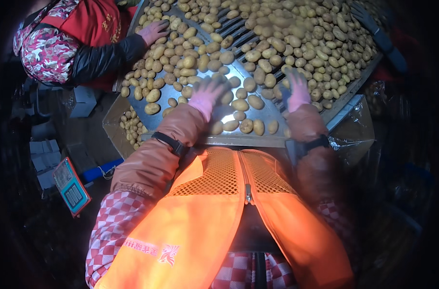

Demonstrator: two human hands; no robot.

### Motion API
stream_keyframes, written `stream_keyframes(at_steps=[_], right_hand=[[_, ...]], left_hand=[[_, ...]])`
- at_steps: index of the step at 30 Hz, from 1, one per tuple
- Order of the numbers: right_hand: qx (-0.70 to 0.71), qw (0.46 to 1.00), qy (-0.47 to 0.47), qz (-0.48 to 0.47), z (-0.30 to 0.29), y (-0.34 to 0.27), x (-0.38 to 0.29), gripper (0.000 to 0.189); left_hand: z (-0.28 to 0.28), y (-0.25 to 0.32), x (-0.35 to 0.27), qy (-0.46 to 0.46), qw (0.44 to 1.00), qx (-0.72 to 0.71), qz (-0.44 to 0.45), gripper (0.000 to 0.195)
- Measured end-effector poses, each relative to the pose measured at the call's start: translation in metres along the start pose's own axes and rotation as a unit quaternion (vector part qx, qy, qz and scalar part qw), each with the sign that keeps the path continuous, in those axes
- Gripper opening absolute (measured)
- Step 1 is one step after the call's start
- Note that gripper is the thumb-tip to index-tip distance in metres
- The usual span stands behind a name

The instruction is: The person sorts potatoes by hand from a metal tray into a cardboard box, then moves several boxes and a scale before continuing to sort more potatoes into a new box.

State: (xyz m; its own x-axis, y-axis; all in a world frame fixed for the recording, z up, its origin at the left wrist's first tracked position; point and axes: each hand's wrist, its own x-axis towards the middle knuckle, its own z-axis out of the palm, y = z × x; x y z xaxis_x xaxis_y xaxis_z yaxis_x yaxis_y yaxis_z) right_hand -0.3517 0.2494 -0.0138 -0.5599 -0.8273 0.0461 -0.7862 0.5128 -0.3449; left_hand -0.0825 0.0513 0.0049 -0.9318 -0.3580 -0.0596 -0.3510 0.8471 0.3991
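My left hand (209,94), in a pink glove with grey fingers, lies palm down over several potatoes on the metal sorting table (147,121). Its fingers are spread and slightly blurred; what is under the palm is hidden. Similarly gloved, my right hand (297,90) reaches in beside the dark slatted bars (243,38), thumb apart from the fingers, close to a potato (277,91). Loose potatoes (240,105) lie on the bare metal between my hands and near the front lip. A dense heap of potatoes (320,61) covers the far right part.
A person's pink-gloved hand (155,32) touches potatoes at upper left. Another person's dark-gloved hand (364,18) reaches in at upper right. Below the table's left corner stands a cardboard box (114,119) holding potatoes. A digital scale (72,186) and white boxes (45,159) are at left.
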Motion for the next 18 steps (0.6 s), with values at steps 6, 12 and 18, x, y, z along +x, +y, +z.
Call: stream_keyframes(at_steps=[6,12,18], right_hand=[[0.303,0.926,0.212,0.073,-0.011,0.027,-0.062,0.045],[0.288,0.931,0.202,0.096,-0.025,-0.002,-0.094,0.036],[0.240,0.960,0.122,0.083,-0.022,-0.009,-0.075,0.037]], left_hand=[[-0.024,0.028,0.013,0.036,0.998,0.023,-0.044,0.035],[-0.032,0.077,0.066,-0.176,0.975,-0.009,-0.138,0.055],[-0.024,0.069,0.074,-0.253,0.951,-0.007,-0.177,0.059]])
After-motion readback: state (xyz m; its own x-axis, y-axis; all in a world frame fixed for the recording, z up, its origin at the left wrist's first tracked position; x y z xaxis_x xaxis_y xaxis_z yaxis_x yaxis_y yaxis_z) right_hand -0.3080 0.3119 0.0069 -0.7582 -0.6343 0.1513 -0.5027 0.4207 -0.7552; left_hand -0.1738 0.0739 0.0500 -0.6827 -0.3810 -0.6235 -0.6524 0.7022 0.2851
